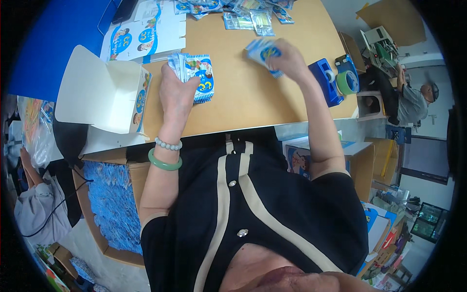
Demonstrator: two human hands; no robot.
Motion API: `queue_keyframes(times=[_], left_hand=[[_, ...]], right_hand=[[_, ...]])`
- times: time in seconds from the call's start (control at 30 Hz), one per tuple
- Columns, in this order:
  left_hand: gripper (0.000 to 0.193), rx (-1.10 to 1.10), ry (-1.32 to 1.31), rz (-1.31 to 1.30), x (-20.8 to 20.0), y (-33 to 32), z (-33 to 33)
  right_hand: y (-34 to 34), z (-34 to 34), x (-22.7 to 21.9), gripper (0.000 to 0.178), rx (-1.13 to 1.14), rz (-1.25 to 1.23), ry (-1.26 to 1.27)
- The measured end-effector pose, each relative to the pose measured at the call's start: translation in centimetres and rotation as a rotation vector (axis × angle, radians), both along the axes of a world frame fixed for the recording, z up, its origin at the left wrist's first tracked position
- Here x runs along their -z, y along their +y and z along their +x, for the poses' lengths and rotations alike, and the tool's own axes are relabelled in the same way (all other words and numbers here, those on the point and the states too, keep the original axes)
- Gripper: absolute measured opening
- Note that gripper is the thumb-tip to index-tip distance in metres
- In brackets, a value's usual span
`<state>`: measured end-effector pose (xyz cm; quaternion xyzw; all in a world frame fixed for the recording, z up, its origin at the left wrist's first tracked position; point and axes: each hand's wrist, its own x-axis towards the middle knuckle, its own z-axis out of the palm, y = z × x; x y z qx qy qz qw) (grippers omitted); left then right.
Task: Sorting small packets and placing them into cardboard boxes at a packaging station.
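Note:
My left hand [176,92] is closed round a stack of small blue-and-white printed packets [200,73], held on edge just above the table. A single packet [265,52] of the same kind is in my right hand [288,61], slightly smeared by motion, to the right of the stack. Beside my left hand stands a white carton [116,104] with its lid up; no packets show in the part of its inside that I can see. Beyond my hands, at the table's far edge, lies a loose pile of packets [258,18], some with clear faces.
Flat printed carton sheets [146,29] lie at the far left. A blue tape dispenser [327,82] with green tape [347,82] stands near the right edge. Below left is a cardboard box [114,209] of blue packets. Other people [413,104] sit at both sides.

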<state>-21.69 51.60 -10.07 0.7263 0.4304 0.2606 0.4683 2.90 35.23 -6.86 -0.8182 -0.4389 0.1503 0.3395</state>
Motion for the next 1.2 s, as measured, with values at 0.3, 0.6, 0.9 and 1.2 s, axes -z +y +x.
queue_keyframes(times=[0.3,0.6,0.9,1.2], left_hand=[[0.052,-0.001,-0.034,-0.014,0.0,-0.1,-0.3],[0.053,-0.024,-0.019,-0.027,-0.3,-0.4,0.3],[0.054,-0.050,-0.057,-0.080,1.0,0.7,-0.5],[0.053,-0.077,-0.471,-0.342,-7.1,-3.8,-6.7]], right_hand=[[4.2,6.0,-0.5,0.051,0.136,-0.060,0.449],[9.6,6.4,1.9,0.039,0.411,-0.072,-0.040],[7.0,7.4,2.7,0.036,0.336,0.381,0.542],[10.1,3.6,2.3,0.040,0.387,0.055,-0.041]])
